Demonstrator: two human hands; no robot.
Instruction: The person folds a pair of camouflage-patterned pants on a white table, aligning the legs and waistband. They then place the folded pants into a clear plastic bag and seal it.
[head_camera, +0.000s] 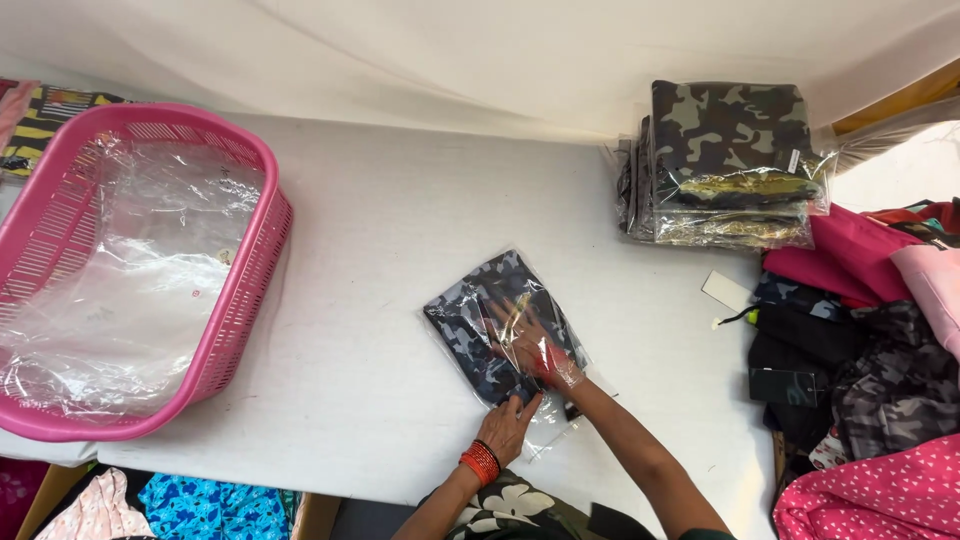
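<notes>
Bright, even light falls on the white table (400, 230) — shadows are soft and faint, the clearest a thin grey band just beside the pink basket (250, 300) on its table side. Glare streaks the clear plastic sheets (130, 270) inside that basket. Focus is fairly sharp mid-table — the edges bow slightly, wide-angle.

**Count on the table**

One pink basket (235, 330) at 9 o'clock, holding clear bags, number unclear. One bagged camo garment (480, 325) at centre. One stack of bagged camo garments (725, 165) at 2 o'clock, number unclear. One white tag (726, 291) at 3. Two hands: left (507, 428), right (530, 345).
</notes>
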